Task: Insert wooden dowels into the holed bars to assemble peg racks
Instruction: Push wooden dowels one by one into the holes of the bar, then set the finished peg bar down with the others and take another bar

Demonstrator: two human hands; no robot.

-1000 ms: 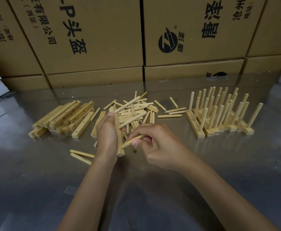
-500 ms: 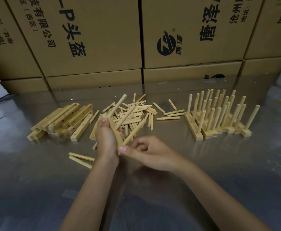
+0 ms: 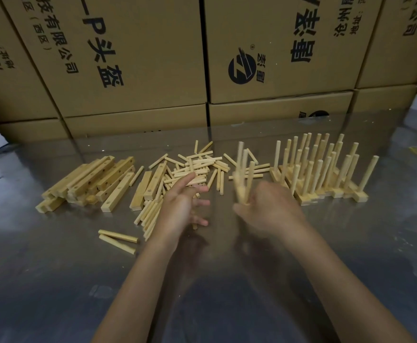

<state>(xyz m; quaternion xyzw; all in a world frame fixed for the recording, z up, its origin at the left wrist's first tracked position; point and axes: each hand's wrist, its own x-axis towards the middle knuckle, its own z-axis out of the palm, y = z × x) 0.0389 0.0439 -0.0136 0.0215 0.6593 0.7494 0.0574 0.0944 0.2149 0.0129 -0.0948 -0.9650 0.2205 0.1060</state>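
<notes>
Just left of the finished racks (image 3: 318,179), right hand (image 3: 270,209) grips a blurred, pegged rack (image 3: 243,174) w/ dowels up, left hand (image 3: 185,206) released over the dowel pile (image 3: 195,167); prob. next: park rack, grab bar (image 3: 118,191).

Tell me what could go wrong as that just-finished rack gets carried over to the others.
1. The rack in the right hand is blurred with motion and its dowels stand tall; swung in too fast, it could knock over the finished racks beside it.
2. Dowels that are not fully seated might slip out in transit.
3. The open left hand hovers over the loose dowels; a careless sweep may scatter them across the metal table.
</notes>
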